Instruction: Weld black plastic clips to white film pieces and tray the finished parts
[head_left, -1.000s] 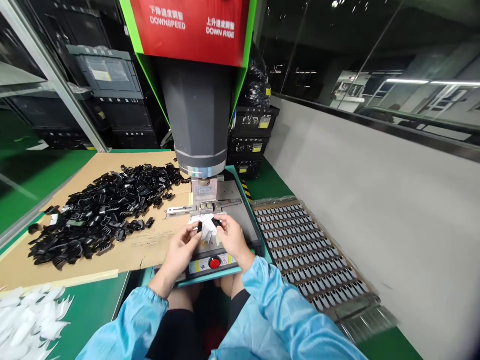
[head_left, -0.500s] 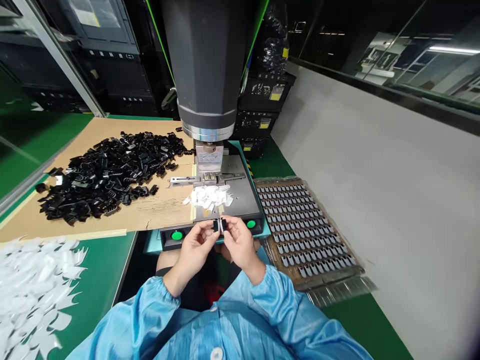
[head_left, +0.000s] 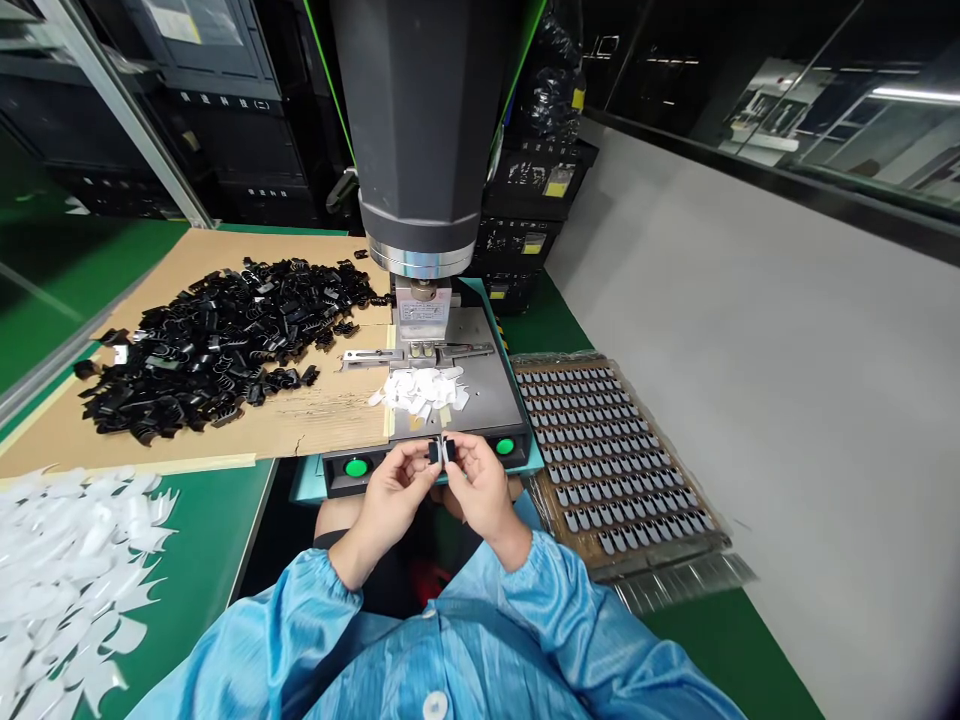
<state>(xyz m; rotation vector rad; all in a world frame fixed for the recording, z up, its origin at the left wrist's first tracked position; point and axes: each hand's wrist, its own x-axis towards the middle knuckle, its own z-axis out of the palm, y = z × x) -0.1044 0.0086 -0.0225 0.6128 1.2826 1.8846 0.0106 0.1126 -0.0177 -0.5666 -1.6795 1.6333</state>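
Observation:
My left hand (head_left: pixel 391 497) pinches a small black plastic part (head_left: pixel 433 452) between thumb and fingers. Close beside it, my right hand (head_left: pixel 480 492) grips a second dark piece (head_left: pixel 450 449). A thin pale strip shows between the two dark pieces; whether they are joined is too small to tell. Both hands are held together at the front edge of the press base (head_left: pixel 491 380), between its two green buttons. Just beyond my fingers lies a heap of small white pieces (head_left: pixel 424 390). Behind the heap stands a metal fixture (head_left: pixel 421 352) under the press head (head_left: pixel 424 215).
On the cardboard at left is a big pile of black plastic parts (head_left: pixel 225 345). White curved sheet pieces (head_left: pixel 67 570) cover the green table at lower left. To the right, a tray (head_left: pixel 581 540) carries rows of grey parts. Black crates (head_left: pixel 536 195) are stacked behind the press.
The view has shifted slightly. Both hands stay in nearly the same place, still holding the small dark pieces together.

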